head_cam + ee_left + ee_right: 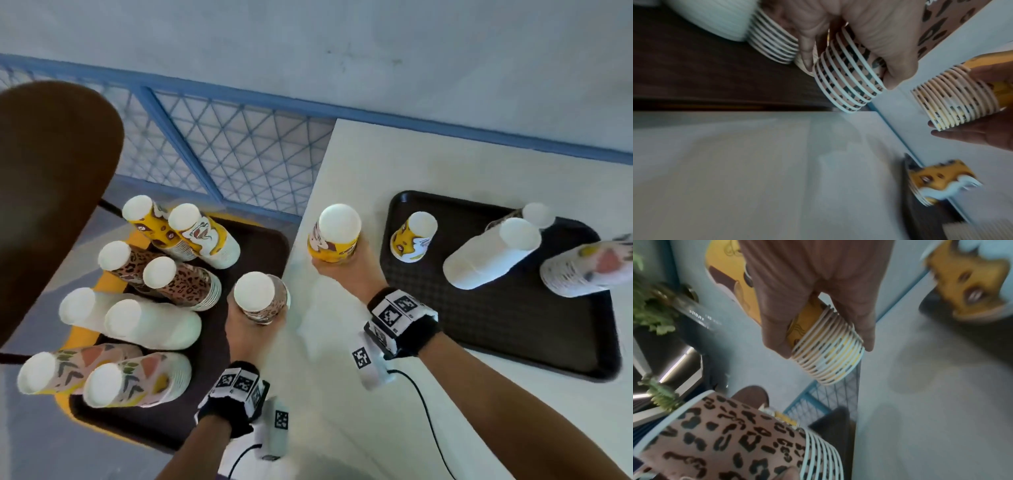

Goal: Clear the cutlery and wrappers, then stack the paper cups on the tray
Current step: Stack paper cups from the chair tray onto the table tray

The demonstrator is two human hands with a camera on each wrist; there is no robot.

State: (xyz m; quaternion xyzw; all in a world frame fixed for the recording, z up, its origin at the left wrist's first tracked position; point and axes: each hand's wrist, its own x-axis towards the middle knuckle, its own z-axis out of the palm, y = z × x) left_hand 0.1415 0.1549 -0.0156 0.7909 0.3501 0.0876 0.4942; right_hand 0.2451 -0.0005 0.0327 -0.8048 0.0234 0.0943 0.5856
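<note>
The left hand (pixel 245 329) curls its fingers (pixel 898 65) around a nested leopard-print cup stack (pixel 262 298), held bottom-up in the air at the table's left edge. The right hand (pixel 349 270) clamps likewise on a yellow cartoon-print cup stack (pixel 334 234) above the white table (pixel 342 394). To the left, a dark tray (pixel 260 250) on a yellow chair (pixel 80 334) carries eight more stacks. To the right, a black tray (pixel 513 329) on the table holds one yellow cup stack (pixel 412 240), a white stack (pixel 493 260) and a leaf-patterned stack (pixel 582 267).
</note>
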